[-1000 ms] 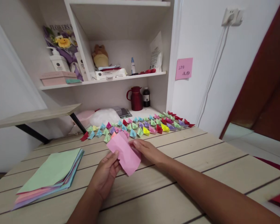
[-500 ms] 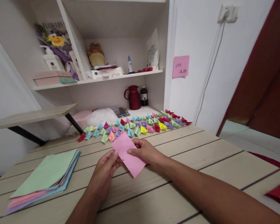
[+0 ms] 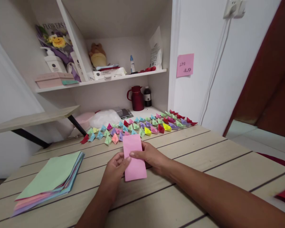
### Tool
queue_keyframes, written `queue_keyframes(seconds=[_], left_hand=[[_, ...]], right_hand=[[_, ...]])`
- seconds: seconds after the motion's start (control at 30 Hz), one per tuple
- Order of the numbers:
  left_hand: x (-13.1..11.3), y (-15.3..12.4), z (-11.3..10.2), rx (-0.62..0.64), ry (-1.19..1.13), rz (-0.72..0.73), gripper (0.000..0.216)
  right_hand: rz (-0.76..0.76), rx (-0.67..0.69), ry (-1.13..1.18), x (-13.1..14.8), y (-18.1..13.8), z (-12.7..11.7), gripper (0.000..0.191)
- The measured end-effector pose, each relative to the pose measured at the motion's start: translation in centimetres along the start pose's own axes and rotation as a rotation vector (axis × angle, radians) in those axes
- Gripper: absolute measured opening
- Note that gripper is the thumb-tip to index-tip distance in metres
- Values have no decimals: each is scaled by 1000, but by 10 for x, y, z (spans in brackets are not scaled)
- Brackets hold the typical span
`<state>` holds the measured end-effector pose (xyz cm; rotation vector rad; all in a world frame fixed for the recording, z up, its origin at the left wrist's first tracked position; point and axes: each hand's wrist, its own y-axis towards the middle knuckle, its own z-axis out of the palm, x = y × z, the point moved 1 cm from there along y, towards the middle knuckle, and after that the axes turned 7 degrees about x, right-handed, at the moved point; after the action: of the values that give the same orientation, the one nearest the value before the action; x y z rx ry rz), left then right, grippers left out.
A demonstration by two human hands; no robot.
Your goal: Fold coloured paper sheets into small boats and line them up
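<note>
- Paper (image 3: 136, 166), pink and matte, stands before me as a flat upright oblong with straight edges and a few faint creases; it is between the two hands, on the near side of the folded shapes.
- My left hand (image 3: 116, 167) grips it at the left edge, thumb on the front face, fingers bent behind.
- My right hand (image 3: 154, 160) pinches it from the other side, thumb flat across the middle, close to the left thumb. I cannot tell whether the lower edge touches the bench (image 3: 216, 155), pale wood-grained slats divided by dark lines.
- Beyond, I see rows of crisp folded shapes (image 3: 142, 132), small, peaked and boat-like, in green, blue, purple, red, yellow and pink.
- To the left lies a stack of coloured sheets (image 3: 52, 174), green uppermost, its layers slightly fanned.
- Farther back I make out a crumpled, filmy white bag (image 3: 106, 118), a rounded dark red jug (image 3: 137, 98) and, just beside it, a dark cylindrical bottle (image 3: 147, 97).
</note>
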<state>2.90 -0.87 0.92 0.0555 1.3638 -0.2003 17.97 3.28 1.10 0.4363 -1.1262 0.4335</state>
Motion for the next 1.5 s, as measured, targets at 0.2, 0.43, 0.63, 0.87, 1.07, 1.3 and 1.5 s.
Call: queue_keyframes(seconds=[0.2,0.43,0.63,0.87,1.07,1.3,1.5], left_hand=[[-3,-3,-7,-55,29,-32,29],[-8,-10,-2,31,93,-70,28],[-8,-11,-7,131,73,-146,28],[-9,-15,-9,199,55,-184,26],[-14,-14,-9,148,23,-152,26],[-16,-7,-22,98,-3,-106,26],[-12,-6,-19,112,143,-108,26]], right_hand=[[-64,-64,-45,0,3,-2,36],[-193,-256,-106,19,16,-35,29],[-309,-142,-390,42,10,-45,55],[-379,283,-805,53,-3,-33,50],[-353,389,-799,53,-3,-32,52],[-214,521,-606,41,-5,-29,89],[-354,415,-748,29,1,-25,29]])
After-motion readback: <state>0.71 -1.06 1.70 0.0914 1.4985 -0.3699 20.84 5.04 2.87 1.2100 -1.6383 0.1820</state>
